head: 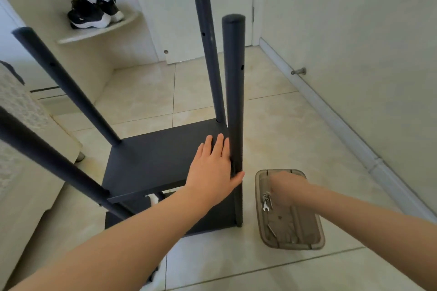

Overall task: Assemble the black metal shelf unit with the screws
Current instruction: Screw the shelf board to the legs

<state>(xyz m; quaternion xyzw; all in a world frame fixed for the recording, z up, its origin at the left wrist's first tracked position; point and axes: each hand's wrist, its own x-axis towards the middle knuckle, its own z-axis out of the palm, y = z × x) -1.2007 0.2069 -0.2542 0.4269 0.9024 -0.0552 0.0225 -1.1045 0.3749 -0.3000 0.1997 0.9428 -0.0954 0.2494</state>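
The black metal shelf unit (151, 158) stands on the tiled floor with several round posts rising from its panels. My left hand (212, 168) lies flat on the upper shelf panel, fingers straight, its thumb touching the near right post (234, 92). My right hand (287, 186) reaches into a brown translucent tray (314, 238) on the floor to the right, fingers curled down over small metal screws (266, 196) and a little wrench (265, 208); whether it holds anything is hidden.
A white wall with a door stop (299, 71) runs along the right. Black and white sneakers (94, 13) sit on a corner ledge at the back left. A light sofa or cabinet edge (35, 139) stands close on the left.
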